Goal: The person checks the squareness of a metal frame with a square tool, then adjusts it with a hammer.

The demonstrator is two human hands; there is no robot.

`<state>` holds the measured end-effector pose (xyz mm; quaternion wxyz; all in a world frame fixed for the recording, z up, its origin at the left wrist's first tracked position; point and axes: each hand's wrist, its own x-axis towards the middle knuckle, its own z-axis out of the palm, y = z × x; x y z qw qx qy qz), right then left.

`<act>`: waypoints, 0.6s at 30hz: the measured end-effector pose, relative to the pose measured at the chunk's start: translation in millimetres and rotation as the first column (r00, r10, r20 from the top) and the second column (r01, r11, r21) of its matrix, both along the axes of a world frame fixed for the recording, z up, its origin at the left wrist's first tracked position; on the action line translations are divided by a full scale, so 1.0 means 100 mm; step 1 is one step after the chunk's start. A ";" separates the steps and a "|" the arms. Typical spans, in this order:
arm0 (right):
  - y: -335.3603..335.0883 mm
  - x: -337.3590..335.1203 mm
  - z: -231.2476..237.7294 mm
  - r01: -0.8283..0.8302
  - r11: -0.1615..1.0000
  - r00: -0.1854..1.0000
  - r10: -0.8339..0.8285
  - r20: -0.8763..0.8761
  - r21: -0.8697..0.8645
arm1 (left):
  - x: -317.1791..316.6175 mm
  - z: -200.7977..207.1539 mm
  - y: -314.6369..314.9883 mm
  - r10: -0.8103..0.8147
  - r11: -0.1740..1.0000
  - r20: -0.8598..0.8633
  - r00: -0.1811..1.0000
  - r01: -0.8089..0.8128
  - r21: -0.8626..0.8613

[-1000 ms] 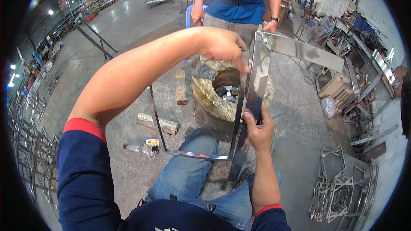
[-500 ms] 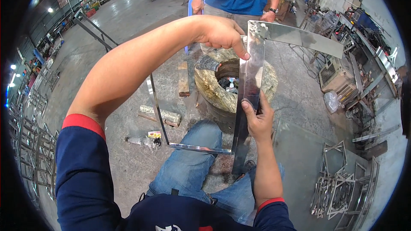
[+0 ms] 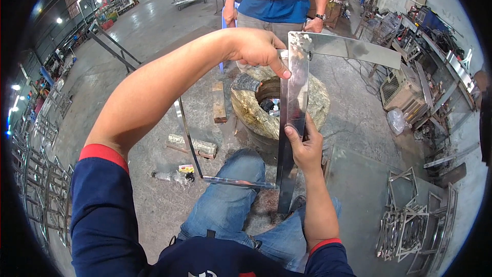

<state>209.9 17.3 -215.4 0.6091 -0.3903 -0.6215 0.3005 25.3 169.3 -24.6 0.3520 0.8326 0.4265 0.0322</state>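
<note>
In the head view, a shiny, smudged L-shaped metal bar [image 3: 298, 92] stands beside a thin metal frame [image 3: 241, 181] above the floor [image 3: 353, 128]; the left hand [image 3: 259, 48] half-closes over the frame's upper end, the right hand [image 3: 307, 149] grips the bar lower down. Compared with a second ago, the bar sits further left, the gap between the uprights now closed from view.

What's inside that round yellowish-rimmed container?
The round container shows dark and pale scraps; the held metal hides the opening's right side, and anything under the scraps is covered.
</note>
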 end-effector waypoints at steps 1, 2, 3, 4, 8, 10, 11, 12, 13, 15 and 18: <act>0.00 0.01 0.00 -0.004 1.000 1.000 0.004 -0.007 -0.016 | 0.01 0.00 -0.01 0.004 1.000 0.002 1.000 -0.004 0.003; 0.00 0.01 0.00 -0.002 1.000 1.000 0.002 -0.006 -0.016 | 0.02 0.00 -0.01 0.008 1.000 0.003 1.000 -0.008 0.005; 0.00 0.01 -0.01 0.005 1.000 1.000 -0.005 -0.004 -0.004 | 0.03 0.00 -0.01 0.006 1.000 0.004 1.000 -0.006 0.005; 0.00 0.01 -0.01 0.011 1.000 1.000 -0.011 -0.003 0.009 | 0.03 -0.01 -0.01 0.003 1.000 0.012 1.000 -0.003 0.008; 0.00 0.00 0.01 0.021 0.999 0.999 -0.022 0.024 0.041 | 0.01 -0.02 0.02 -0.033 0.999 0.035 0.999 0.034 -0.012; -0.01 0.00 0.01 0.018 0.999 1.000 -0.018 0.012 0.032 | 0.01 0.00 0.00 -0.019 0.999 0.031 0.999 0.020 -0.029; -0.02 -0.01 0.01 0.017 0.999 1.000 -0.017 0.012 0.032 | 0.01 0.01 -0.01 -0.006 0.999 0.027 1.000 0.007 -0.046; -0.04 -0.02 0.03 0.011 1.000 1.000 -0.011 -0.016 0.008 | 0.01 0.01 -0.02 -0.005 0.999 0.027 1.000 0.006 -0.046; -0.05 -0.02 0.04 0.006 1.000 0.999 -0.007 -0.044 -0.016 | 0.01 0.01 -0.02 -0.019 0.999 0.038 0.999 0.021 -0.045; -0.02 0.01 -0.02 0.017 1.000 1.000 -0.016 -0.008 0.011 | 0.02 0.00 -0.03 -0.034 0.998 0.049 0.998 0.036 -0.044; -0.01 0.00 -0.04 0.025 0.999 0.999 -0.026 0.023 0.042 | 0.01 -0.02 -0.04 -0.012 0.999 0.039 0.999 0.014 -0.042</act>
